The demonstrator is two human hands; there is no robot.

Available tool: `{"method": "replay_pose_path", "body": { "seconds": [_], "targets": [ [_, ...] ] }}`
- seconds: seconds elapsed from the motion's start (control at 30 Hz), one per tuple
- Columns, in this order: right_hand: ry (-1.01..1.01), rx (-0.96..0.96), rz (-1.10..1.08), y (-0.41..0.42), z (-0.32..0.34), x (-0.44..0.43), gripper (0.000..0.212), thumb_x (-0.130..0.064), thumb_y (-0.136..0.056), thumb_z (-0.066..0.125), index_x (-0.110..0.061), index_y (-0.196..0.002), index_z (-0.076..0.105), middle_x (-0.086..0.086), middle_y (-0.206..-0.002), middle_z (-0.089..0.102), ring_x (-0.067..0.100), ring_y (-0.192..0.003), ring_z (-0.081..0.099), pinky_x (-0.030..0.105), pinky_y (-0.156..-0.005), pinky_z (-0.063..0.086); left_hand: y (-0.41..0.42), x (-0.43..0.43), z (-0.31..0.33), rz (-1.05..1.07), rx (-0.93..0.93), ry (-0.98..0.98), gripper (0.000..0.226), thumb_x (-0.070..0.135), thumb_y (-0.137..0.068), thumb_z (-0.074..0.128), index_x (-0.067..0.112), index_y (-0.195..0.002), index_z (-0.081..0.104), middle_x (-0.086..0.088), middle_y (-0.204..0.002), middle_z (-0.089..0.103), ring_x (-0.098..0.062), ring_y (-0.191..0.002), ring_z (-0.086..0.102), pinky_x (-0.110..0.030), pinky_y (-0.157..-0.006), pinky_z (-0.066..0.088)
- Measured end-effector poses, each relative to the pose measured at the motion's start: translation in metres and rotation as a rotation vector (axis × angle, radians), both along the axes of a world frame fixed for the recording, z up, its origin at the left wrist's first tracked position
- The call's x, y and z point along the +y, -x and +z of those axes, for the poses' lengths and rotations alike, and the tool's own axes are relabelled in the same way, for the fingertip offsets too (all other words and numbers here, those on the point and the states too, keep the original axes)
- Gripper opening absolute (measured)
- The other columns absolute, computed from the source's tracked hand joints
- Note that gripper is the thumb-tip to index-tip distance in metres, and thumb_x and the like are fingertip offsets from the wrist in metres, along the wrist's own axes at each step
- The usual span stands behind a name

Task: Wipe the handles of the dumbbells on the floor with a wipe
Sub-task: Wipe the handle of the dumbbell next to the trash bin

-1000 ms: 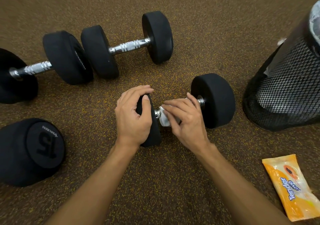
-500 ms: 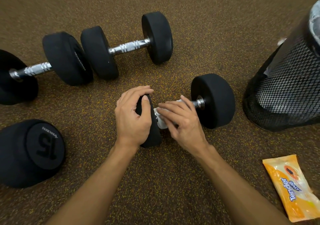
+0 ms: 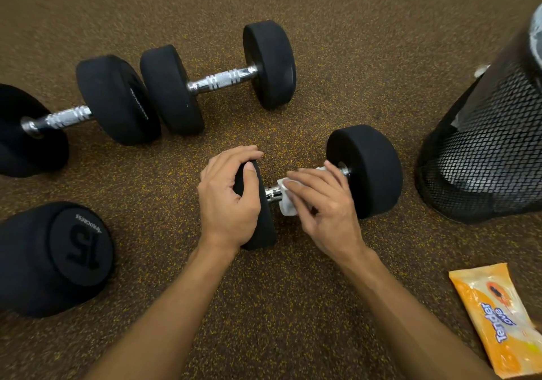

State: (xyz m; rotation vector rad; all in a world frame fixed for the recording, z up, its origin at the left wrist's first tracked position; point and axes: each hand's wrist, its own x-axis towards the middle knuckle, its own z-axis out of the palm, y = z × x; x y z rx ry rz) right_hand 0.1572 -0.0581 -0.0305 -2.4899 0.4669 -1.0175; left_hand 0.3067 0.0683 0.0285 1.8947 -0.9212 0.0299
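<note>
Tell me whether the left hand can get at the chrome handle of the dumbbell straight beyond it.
Probably yes: that handle lies bare, with only open floor between. The left hand would first have to let go of the weight head it grips.

Both forearms are seen bare, entering from the lower edge and converging forward over the floor.

Left hand (image 3: 227, 203): curled over the top of the near head (image 3: 264, 233) of the dumbbell (image 3: 366, 171). The thumb is laid along the head's rim and the fingers (image 3: 243, 152) are wrapped over its far side.

Right hand (image 3: 325, 209): fingers bent over the wipe (image 3: 286, 206), which is pinched around the handle (image 3: 271, 193). The thumb is hidden beneath. The two hands are held just apart.
</note>
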Motion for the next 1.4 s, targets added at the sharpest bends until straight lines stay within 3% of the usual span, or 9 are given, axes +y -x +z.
{"method": "replay_pose_path", "body": {
  "seconds": [0.2, 0.5, 0.63, 0.8, 0.97, 1.17, 1.4],
  "targets": [
    [-0.003, 0.025, 0.092, -0.012, 0.002, 0.012, 0.02, -0.013, -0.101, 0.074, -0.011, -0.12, 0.08, 0.001, -0.129, 0.075, 0.021, -0.122, 0.068, 0.052, -0.12, 0.039, -0.001, 0.0, -0.002, -0.003, -0.01, 0.017, 0.027, 0.016, -0.102, 0.054, 0.017, -0.112, 0.079, 0.007, -0.122, 0.076, -0.012, -0.122, 0.066, -0.052, -0.108, 0.049],
    [-0.049, 0.01, 0.041, -0.013, 0.003, 0.007, 0.017, -0.014, -0.1, 0.076, -0.012, -0.116, 0.081, 0.001, -0.124, 0.076, 0.021, -0.117, 0.068, 0.053, -0.116, 0.042, -0.001, 0.0, -0.002, -0.005, -0.002, 0.018, 0.027, 0.017, -0.103, 0.054, 0.018, -0.113, 0.079, 0.009, -0.122, 0.076, -0.01, -0.122, 0.066, -0.05, -0.108, 0.049],
    [-0.016, 0.042, 0.103, -0.01, 0.002, 0.009, 0.021, -0.011, -0.1, 0.075, -0.01, -0.121, 0.079, 0.003, -0.129, 0.075, 0.022, -0.124, 0.066, 0.052, -0.118, 0.041, -0.002, 0.0, -0.002, -0.007, -0.006, 0.021, 0.028, 0.017, -0.103, 0.053, 0.017, -0.113, 0.079, 0.008, -0.122, 0.076, -0.011, -0.122, 0.066, -0.051, -0.108, 0.049],
    [-0.002, 0.003, -0.028, 0.0, 0.003, 0.002, 0.019, -0.013, -0.1, 0.076, -0.012, -0.118, 0.081, 0.001, -0.127, 0.076, 0.023, -0.121, 0.068, 0.055, -0.116, 0.041, -0.001, 0.001, -0.001, -0.007, 0.007, 0.01, 0.028, 0.017, -0.103, 0.054, 0.019, -0.114, 0.079, 0.01, -0.124, 0.075, -0.009, -0.123, 0.064, -0.05, -0.109, 0.049],
    [0.038, 0.072, 0.117, -0.01, 0.002, 0.011, 0.026, -0.009, -0.1, 0.072, -0.01, -0.125, 0.078, 0.004, -0.133, 0.073, 0.023, -0.127, 0.065, 0.053, -0.122, 0.037, -0.003, 0.0, -0.002, -0.005, 0.001, 0.017, 0.028, 0.018, -0.103, 0.053, 0.019, -0.113, 0.079, 0.01, -0.123, 0.075, -0.01, -0.122, 0.065, -0.05, -0.109, 0.048],
    [-0.042, 0.019, 0.015, -0.001, 0.001, -0.002, 0.022, -0.011, -0.099, 0.076, -0.012, -0.121, 0.08, 0.003, -0.129, 0.075, 0.021, -0.124, 0.067, 0.056, -0.117, 0.041, -0.001, 0.0, 0.0, -0.004, 0.011, 0.01, 0.028, 0.019, -0.103, 0.053, 0.02, -0.113, 0.079, 0.011, -0.124, 0.075, -0.007, -0.123, 0.064, -0.048, -0.109, 0.048],
    [-0.025, 0.053, 0.109, -0.006, 0.002, 0.007, 0.024, -0.014, -0.102, 0.072, -0.011, -0.124, 0.078, 0.003, -0.133, 0.073, 0.02, -0.128, 0.065, 0.051, -0.122, 0.038, -0.002, 0.0, 0.0, -0.008, 0.002, 0.008, 0.028, 0.018, -0.103, 0.053, 0.018, -0.113, 0.079, 0.01, -0.123, 0.075, -0.008, -0.122, 0.065, -0.049, -0.109, 0.048]
  ]
}}
